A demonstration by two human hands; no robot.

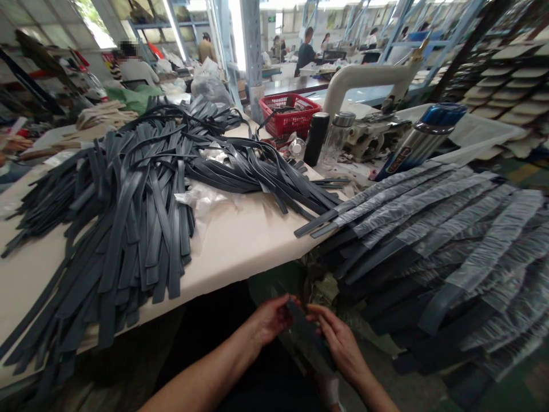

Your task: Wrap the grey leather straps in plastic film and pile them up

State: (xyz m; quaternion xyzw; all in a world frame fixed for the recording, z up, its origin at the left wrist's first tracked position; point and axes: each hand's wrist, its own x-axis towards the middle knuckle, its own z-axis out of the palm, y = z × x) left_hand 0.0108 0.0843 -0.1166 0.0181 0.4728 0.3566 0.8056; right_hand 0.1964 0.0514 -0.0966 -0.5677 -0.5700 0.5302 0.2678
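Note:
Below the table's front edge, my left hand pinches the upper end of a dark strip between thumb and fingers. My right hand is just to the right of it, fingers curled at the strip's other side; whether it grips the strip is hard to make out. The strip hangs down between both hands over my lap. A big heap of dark grey strips covers the left of the pale table. At the right lie many strips wrapped in clear plastic.
Behind the heap stand a red basket, a black bottle, a glass bottle, a blue-topped flask and a machine. Other people sit farther back; a person's hand shows at the left edge.

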